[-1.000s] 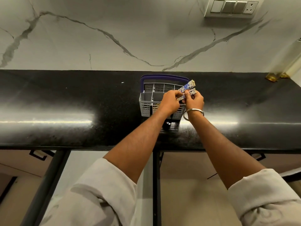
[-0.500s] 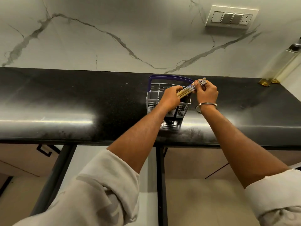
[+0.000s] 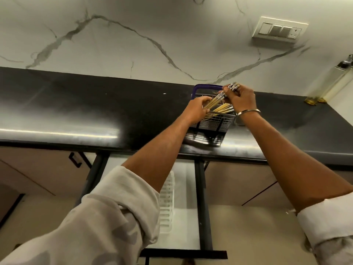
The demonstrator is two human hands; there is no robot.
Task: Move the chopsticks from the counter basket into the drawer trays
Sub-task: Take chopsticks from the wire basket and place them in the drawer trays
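A grey wire-mesh basket (image 3: 214, 124) with a purple handle stands on the black counter (image 3: 95, 111). A bundle of yellow chopsticks (image 3: 215, 101) with patterned tops slants up out of it. My right hand (image 3: 240, 99) grips the patterned top ends, and my left hand (image 3: 196, 110) holds the lower part of the same bundle at the basket's left rim. More chopsticks (image 3: 222, 109) lie slanted inside the basket just below the held bundle. Below the counter an open drawer shows a white plastic tray (image 3: 167, 203), partly hidden by my left sleeve.
A marble wall rises behind the counter, with a switch plate (image 3: 278, 30) at the upper right. Two clear bottles of yellow liquid (image 3: 330, 87) lean at the counter's far right. Black drawer frames (image 3: 203, 207) and cabinet fronts lie below the counter's edge.
Both hands have drawn the chopstick bundle further out of the basket, so more yellow shaft shows. The view has shifted, and the drawer's white tray has come into sight.
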